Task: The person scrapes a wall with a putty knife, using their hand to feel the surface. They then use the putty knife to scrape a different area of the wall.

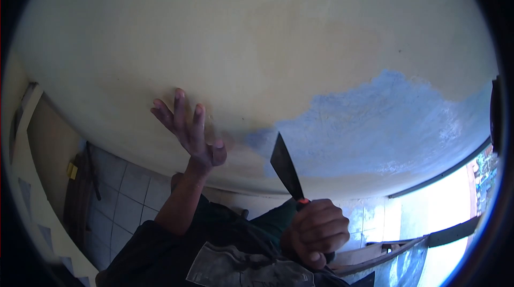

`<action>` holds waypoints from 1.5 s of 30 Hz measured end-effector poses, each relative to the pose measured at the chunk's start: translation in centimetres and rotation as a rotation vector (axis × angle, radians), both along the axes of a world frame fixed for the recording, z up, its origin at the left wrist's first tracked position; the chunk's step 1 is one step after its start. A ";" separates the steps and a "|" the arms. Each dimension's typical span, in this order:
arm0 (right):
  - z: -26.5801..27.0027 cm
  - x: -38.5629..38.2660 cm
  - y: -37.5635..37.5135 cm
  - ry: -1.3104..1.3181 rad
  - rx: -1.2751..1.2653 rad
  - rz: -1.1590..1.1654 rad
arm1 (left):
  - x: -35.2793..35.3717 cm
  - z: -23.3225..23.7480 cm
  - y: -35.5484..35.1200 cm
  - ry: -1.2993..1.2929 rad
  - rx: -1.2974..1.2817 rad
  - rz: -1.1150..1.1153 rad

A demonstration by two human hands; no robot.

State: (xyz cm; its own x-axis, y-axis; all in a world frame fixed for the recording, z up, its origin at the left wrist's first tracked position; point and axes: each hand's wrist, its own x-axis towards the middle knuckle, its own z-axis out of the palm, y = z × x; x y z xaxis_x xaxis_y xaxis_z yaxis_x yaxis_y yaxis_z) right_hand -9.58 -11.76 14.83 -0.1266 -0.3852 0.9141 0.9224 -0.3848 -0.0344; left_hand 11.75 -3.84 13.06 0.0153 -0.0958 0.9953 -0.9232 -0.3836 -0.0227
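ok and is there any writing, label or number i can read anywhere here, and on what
No text can be read.
The grey print on the dark garment: too blurred to read.
The scraper in the right hand and the wall: no markings visible.

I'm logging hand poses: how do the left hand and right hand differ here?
The left hand is open with fingers spread; the right hand is shut in a fist. The left hand holds nothing and seems to lie on the cream wall; the right hand clasps a scraper with its blade at the blue patch. The left hand sits higher in view than the right hand. Both are bare.
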 end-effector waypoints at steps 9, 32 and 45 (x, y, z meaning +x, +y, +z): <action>0.4 0.7 -0.2 0.019 -0.015 0.043 | 0.1 -0.1 0.2 0.004 0.015 0.021; 0.6 1.1 -0.2 0.028 -0.002 0.064 | 0.1 -0.5 -0.3 0.029 -0.083 -0.044; 0.8 2.3 -0.3 0.019 0.014 0.149 | -0.1 -0.2 -0.2 0.037 -0.049 -0.028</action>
